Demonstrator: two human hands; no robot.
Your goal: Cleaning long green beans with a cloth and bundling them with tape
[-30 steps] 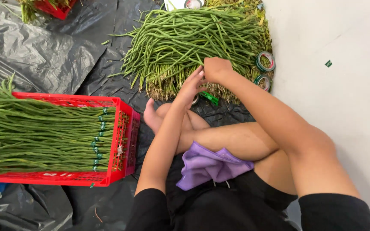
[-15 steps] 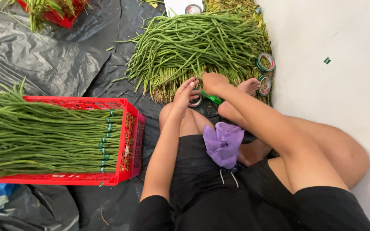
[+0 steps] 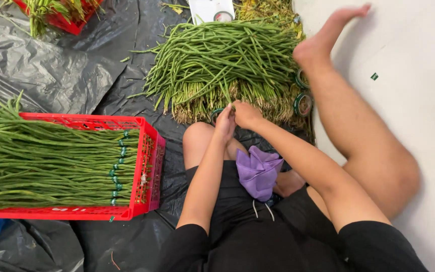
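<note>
I sit on black plastic sheeting (image 3: 66, 75) with my hands together at the near edge of a loose pile of long beans (image 3: 222, 65). My left hand (image 3: 225, 122) and right hand (image 3: 246, 114) touch each other, fingers curled in around the stem ends of a few beans at the pile's cut edge; how many I pinch I cannot tell. A roll of green tape (image 3: 216, 114) peeks out just beside my left hand, mostly hidden by it. Two more green tape rolls (image 3: 303, 103) lie at the pile's right side, near my outstretched right leg (image 3: 358, 126). A purple cloth (image 3: 258, 171) rests in my lap. To my left a red crate (image 3: 144, 166) holds long beans tied in bundles with green bands.
</note>
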